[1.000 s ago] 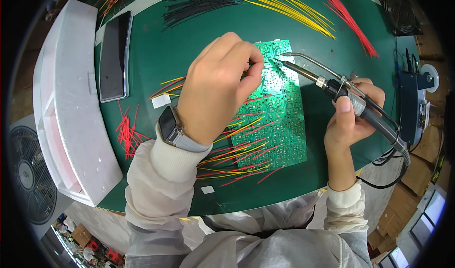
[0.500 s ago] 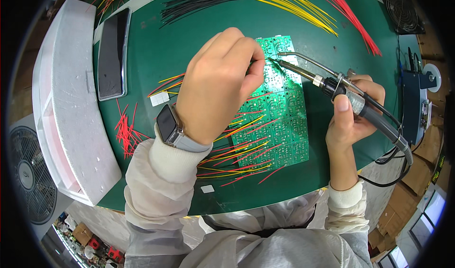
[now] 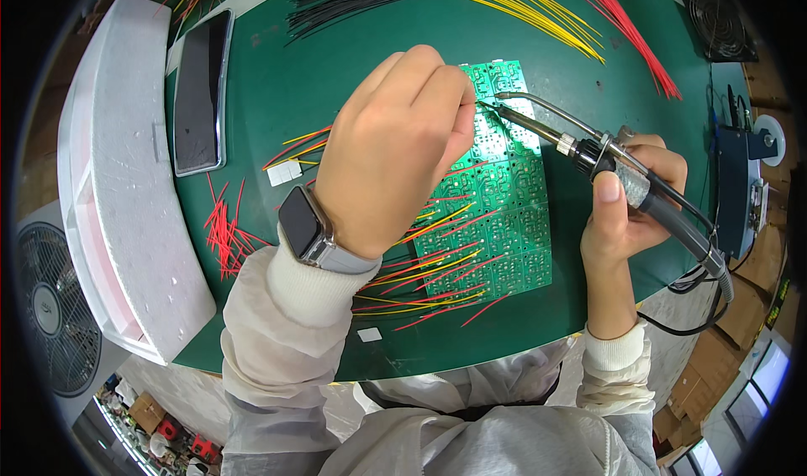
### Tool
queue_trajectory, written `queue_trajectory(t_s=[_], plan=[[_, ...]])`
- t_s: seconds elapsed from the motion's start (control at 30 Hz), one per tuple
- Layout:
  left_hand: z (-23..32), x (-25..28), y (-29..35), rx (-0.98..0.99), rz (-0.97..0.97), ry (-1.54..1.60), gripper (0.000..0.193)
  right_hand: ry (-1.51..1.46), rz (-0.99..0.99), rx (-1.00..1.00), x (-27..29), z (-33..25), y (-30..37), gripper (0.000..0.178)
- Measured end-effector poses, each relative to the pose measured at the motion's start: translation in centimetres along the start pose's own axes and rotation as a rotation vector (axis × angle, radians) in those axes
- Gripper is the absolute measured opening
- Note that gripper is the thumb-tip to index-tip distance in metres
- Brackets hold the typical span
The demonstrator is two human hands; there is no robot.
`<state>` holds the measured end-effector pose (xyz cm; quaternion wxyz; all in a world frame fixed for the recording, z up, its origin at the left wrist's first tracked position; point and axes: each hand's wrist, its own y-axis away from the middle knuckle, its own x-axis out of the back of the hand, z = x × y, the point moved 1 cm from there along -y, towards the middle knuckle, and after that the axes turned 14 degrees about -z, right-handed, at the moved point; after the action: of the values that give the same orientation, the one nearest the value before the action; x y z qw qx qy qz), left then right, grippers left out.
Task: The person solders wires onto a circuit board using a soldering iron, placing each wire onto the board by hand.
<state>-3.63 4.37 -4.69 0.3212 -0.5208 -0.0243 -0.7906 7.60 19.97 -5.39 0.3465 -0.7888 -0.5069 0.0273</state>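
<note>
A green circuit board panel point(image 3: 525, 198) lies on the table, with red and yellow wires point(image 3: 437, 266) fanning left from its lower rows. Over its upper left edge is my left hand point(image 3: 403, 140), fingers pinched together; what sits between the fingertips is too small or hidden to make out. My right hand point(image 3: 630, 203) grips a soldering iron point(image 3: 664, 211) with a thin curved metal tube point(image 3: 555, 108) fixed alongside. The iron's tip reaches the board's upper part, right beside my left fingertips. A smartwatch point(image 3: 303, 224) is on my left wrist.
Black point(image 3: 353, 3), yellow point(image 3: 530, 13) and red wire bundles point(image 3: 635, 43) lie along the far side. At left are a phone point(image 3: 202, 93), a white foam box point(image 3: 126, 173) and short red wires point(image 3: 225, 236). A blue soldering station point(image 3: 733, 190) stands right, its cable point(image 3: 698, 329) looping down.
My left hand has shifted slightly right, its fingertips closer to the iron's tip. The iron stays nearly in place over the board. The whole view has moved a little.
</note>
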Motion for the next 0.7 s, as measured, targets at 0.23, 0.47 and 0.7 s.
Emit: queue_trajectory(t_s=[0.23,0.47,0.7], plan=[[0.20,0.17,-0.14,-0.010,-0.021,-0.068,0.015,0.077,-0.017,0.084,-0.10,0.02,-0.23,0.033],[0.34,0.10,-0.13,-0.032,-0.020,-0.143,0.016,0.121,-0.022,0.151,-0.35,-0.04,-0.06,0.033],[0.38,0.16,-0.16,-0.044,-0.020,-0.148,0.016,0.146,-0.034,0.159,-0.27,-0.11,-0.09,0.033]])
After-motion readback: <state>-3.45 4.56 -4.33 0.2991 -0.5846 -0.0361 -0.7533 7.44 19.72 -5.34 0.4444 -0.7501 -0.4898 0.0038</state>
